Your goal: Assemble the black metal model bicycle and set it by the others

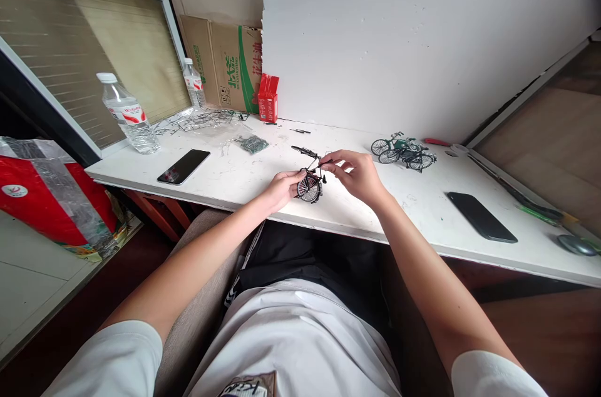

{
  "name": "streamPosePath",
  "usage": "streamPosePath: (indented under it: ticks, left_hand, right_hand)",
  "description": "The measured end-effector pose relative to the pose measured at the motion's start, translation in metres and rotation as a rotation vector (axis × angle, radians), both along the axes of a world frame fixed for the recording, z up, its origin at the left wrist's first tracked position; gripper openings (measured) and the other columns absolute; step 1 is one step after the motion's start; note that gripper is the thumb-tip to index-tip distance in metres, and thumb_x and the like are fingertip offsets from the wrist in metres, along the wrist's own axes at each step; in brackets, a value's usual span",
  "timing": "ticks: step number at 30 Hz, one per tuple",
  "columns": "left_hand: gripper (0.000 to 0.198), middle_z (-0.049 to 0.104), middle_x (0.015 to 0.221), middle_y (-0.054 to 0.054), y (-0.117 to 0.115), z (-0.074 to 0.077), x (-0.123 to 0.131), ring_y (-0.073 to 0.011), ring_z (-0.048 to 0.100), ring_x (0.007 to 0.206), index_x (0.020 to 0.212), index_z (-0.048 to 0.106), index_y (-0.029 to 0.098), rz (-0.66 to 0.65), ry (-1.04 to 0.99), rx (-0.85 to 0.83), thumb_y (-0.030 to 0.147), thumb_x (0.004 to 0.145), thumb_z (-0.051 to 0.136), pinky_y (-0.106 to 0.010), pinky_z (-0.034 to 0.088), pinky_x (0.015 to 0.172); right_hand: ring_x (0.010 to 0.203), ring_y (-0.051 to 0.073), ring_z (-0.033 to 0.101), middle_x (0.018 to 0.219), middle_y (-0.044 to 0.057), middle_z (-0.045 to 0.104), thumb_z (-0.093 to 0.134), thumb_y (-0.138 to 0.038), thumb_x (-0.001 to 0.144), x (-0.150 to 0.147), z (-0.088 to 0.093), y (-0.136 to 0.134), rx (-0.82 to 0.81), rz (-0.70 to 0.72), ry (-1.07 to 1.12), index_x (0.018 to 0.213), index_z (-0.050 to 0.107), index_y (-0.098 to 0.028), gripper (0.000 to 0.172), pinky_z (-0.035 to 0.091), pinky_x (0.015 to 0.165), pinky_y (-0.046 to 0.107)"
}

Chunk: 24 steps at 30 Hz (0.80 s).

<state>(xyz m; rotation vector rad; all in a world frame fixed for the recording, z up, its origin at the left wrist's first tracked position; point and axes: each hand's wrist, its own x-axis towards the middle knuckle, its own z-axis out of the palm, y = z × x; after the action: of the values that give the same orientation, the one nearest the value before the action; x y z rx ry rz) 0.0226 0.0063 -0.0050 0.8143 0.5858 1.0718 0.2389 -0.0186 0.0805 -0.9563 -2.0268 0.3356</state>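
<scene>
A black model bicycle (308, 188) is held just above the front part of the white table. My left hand (280, 190) grips it at the wheel end, thumb and fingers closed around its left side. With thumb and fingertips pinched, my right hand (354, 173) holds the frame near the middle; the exact part between those fingertips is too small to make out. One wheel faces me, and the other end of the bicycle points away toward the back of the table.
Finished-looking model bicycles (404, 151) stand at the right rear. Phones lie left (184, 166) and right (481, 216). Water bottles (133, 118), a small red box (268, 98), a cardboard box (225, 65), a packet of green parts (252, 144) and thin black part frames (206, 120) occupy the left rear.
</scene>
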Motion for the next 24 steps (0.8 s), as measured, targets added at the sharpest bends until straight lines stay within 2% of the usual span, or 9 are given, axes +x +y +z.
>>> streamPosePath:
  ticks: [14,20,24]
  left_hand:
    - [0.029,0.079,0.095,-0.012,-0.0010,0.0003,-0.0004,-0.0189,0.069,0.084,0.096,0.080,0.011,-0.007,0.018,0.025,0.032,0.080,0.093,-0.030,0.050,0.080]
    - [0.029,0.079,0.096,-0.012,-0.0003,0.0002,0.0001,-0.0189,0.068,0.085,0.095,0.080,0.011,-0.002,0.012,0.009,0.030,0.078,0.094,-0.030,0.050,0.079]
    - [0.018,0.078,0.094,-0.011,-0.0011,0.0011,0.0004,-0.0190,0.066,0.086,0.093,0.080,0.012,-0.003,0.013,-0.001,0.026,0.086,0.088,-0.031,0.049,0.080]
  right_hand:
    - [0.095,0.026,0.078,0.106,0.008,0.084,0.071,-0.056,0.100,-0.0021,0.0021,-0.0032,-0.007,-0.019,-0.023,0.104,0.082,-0.025,0.033,0.064,0.078,0.037]
    - [0.095,0.025,0.079,0.105,0.007,0.084,0.071,-0.047,0.102,-0.0020,0.0012,-0.0030,0.021,-0.005,-0.009,0.104,0.082,-0.025,0.025,0.063,0.077,0.035]
    - [0.096,0.023,0.079,0.106,0.006,0.084,0.071,-0.040,0.103,-0.0020,0.0012,-0.0033,0.028,0.001,-0.013,0.105,0.081,-0.024,0.019,0.063,0.076,0.034]
